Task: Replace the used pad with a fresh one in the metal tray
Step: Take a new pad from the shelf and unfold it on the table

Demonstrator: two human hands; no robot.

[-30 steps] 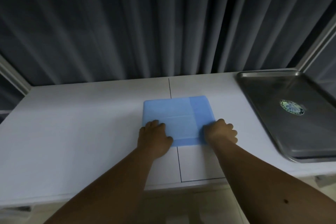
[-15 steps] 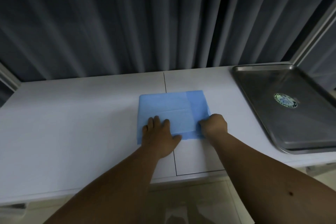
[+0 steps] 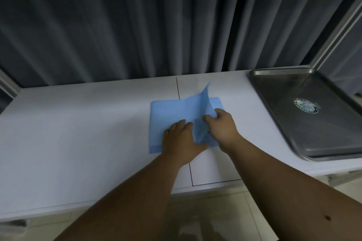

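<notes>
Step in hand: we judge that we are unfolding the fresh blue pad (image 3: 172,115) on the white table (image 3: 78,123), ahead of laying it in the metal tray (image 3: 305,143).
Pad position: it lies folded across the table's seam, well apart from the tray at the far right; one flap stands up from its right half.
Left hand: our left hand (image 3: 181,139) lies on the pad's near edge with fingers fairly straight, pressing the lower layers down and gripping nothing.
Right hand: our right hand (image 3: 221,127) has the raised flap pinched between thumb and curled fingers.
Tray state: the tray shows bare metal with a round sticker (image 3: 305,105) inside; no pad is in it.
Doing it well: we should keep the left palm flat so the stack does not slide while the right carries the flap over in one slow arc.
Risk: the sheet looks thin and limp, so a quick pull could drag the whole pad or crease it.
Next need: once it is open, we should take two corners and carry it taut to the tray.
</notes>
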